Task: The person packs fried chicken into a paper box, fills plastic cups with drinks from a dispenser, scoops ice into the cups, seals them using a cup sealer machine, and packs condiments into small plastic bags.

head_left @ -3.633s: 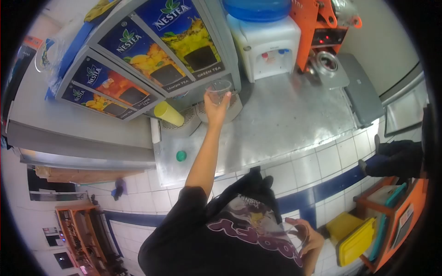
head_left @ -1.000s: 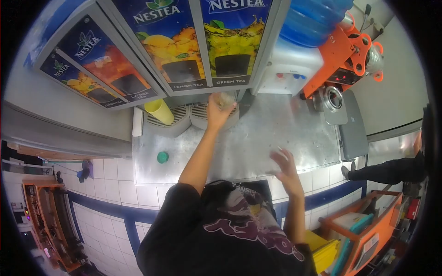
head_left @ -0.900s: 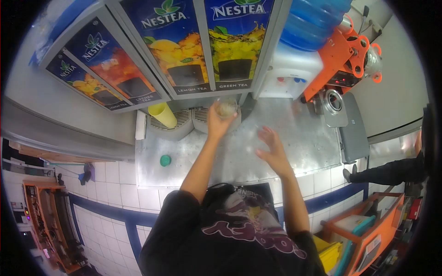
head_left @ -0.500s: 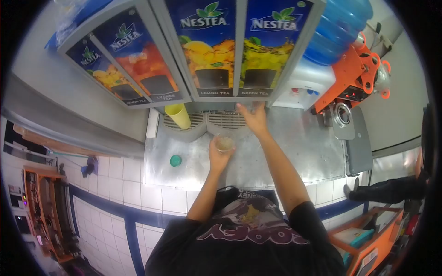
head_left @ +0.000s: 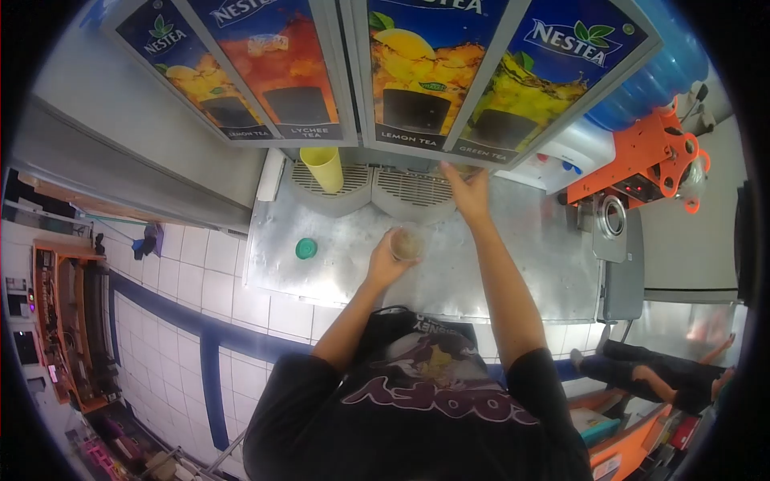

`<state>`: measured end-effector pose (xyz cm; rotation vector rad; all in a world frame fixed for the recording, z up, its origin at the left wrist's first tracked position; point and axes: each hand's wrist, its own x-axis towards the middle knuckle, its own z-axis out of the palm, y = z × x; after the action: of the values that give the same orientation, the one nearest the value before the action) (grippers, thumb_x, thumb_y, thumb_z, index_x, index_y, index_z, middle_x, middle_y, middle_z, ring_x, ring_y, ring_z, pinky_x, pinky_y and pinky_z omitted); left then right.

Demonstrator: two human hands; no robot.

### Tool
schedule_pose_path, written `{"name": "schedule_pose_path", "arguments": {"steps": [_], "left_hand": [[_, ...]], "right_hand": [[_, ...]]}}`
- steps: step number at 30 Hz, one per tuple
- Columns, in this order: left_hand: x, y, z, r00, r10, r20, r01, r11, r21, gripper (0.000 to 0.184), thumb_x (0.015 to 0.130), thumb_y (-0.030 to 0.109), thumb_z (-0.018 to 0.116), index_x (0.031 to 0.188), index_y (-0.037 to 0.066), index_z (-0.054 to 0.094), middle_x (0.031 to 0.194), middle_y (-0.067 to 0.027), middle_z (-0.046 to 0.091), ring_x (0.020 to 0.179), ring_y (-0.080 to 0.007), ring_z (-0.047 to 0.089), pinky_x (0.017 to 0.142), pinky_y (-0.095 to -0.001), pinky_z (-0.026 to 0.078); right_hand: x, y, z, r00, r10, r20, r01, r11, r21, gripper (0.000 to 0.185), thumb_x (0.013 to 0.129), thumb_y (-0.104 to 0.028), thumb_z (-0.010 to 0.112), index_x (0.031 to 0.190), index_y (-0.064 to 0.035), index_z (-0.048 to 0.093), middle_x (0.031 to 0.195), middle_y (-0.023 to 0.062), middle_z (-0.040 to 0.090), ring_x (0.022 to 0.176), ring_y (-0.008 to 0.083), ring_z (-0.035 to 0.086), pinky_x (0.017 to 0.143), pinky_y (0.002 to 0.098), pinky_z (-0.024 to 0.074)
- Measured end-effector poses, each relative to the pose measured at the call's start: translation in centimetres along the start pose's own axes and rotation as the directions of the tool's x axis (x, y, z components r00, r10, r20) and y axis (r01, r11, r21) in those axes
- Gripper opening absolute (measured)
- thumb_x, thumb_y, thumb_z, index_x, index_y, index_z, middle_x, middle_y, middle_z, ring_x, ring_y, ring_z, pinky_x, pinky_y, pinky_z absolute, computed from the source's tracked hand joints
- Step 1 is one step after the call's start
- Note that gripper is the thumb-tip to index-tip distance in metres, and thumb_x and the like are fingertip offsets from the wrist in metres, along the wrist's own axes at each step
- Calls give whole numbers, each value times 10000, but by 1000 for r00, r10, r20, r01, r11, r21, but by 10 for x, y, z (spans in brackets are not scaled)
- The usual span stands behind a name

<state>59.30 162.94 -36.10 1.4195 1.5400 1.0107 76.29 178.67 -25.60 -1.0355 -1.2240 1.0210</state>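
Note:
My left hand (head_left: 387,263) is closed around a clear cup (head_left: 407,244) with something pale in it, held over the metal counter. Higher up, my right hand (head_left: 472,196) reaches to the lower edge of the tea dispenser (head_left: 417,143), below the green tea panel. Its thumb stands apart from the fingers, and the fingertips are partly hidden by the dispenser's edge. A yellow cup (head_left: 322,170) leans on the left drip tray (head_left: 357,192). On the counter, left of my left hand, lies a green round lid (head_left: 305,248).
An orange cup sealing machine (head_left: 634,156) stands to the right, beside a white water dispenser with a blue bottle (head_left: 654,88). The metal counter (head_left: 529,264) ends close to my body. Another person (head_left: 626,365) is at the far right, near an orange shelf (head_left: 634,441).
The view has shifted, so the dispenser looks nearer and farther right. My left hand still holds the clear cup, and my right hand stays at the dispenser's lower edge. The other person shows more.

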Motion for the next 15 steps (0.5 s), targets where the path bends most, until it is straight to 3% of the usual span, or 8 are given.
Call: {"name": "schedule_pose_path", "arguments": {"steps": [7, 9, 10, 12, 13, 15], "left_hand": [[0, -17, -6, 995, 37, 95, -39, 999, 18, 957, 648, 267, 927, 1422, -1, 434, 1367, -193, 576, 1291, -331, 550, 1076, -390, 440], [-2, -28, -9, 977, 193, 90, -200, 977, 76, 943, 685, 257, 903, 1449, 7, 409, 1372, -197, 567, 1288, -345, 545, 1083, -389, 432], [-3, -33, -10, 978, 190, 85, -196, 978, 72, 943, 685, 257, 903, 1449, 7, 409, 1372, -197, 567, 1288, -345, 545, 1083, -389, 432], [-8, -39, -17, 980, 197, 17, -196, 964, 181, 741, 751, 252, 850, 1363, 11, 507, 1317, -208, 592, 1215, -348, 583, 1028, -405, 464], [-12, -41, -21, 982, 189, 4, -187, 966, 177, 741, 751, 252, 850, 1363, 11, 507, 1317, -208, 592, 1215, -348, 583, 1028, -405, 464], [-19, -46, -31, 995, 22, -95, -5, 984, 179, 391, 864, 310, 747, 1091, 2, 666, 1134, -237, 654, 1010, -383, 640, 892, -421, 510]], "right_hand": [[-3, -2, 2, 998, -58, -9, 58, 998, 0, 637, 855, -79, 784, 1355, 26, 403, 1270, 147, 584, 1165, 223, 559, 1027, 347, 422], [-3, -3, 0, 998, -60, -14, 60, 998, -3, 628, 858, -78, 781, 1353, 25, 408, 1271, 149, 583, 1167, 223, 558, 1030, 345, 420], [-2, -4, -2, 1000, -28, 6, 28, 999, -31, 616, 860, -83, 779, 1347, 25, 418, 1271, 149, 583, 1168, 221, 557, 1030, 345, 420], [-1, -7, -5, 999, 7, 39, -5, 998, -63, 604, 863, -89, 778, 1342, 26, 428, 1272, 148, 583, 1168, 220, 557, 1031, 346, 419], [-2, -9, -6, 999, 23, 26, -21, 997, -76, 605, 866, -97, 777, 1344, 28, 429, 1273, 145, 582, 1172, 222, 555, 1036, 352, 417], [-1, -4, -6, 999, 42, 32, -39, 995, -91, 605, 868, -105, 776, 1346, 30, 430, 1275, 141, 581, 1176, 224, 552, 1041, 358, 414]]}}
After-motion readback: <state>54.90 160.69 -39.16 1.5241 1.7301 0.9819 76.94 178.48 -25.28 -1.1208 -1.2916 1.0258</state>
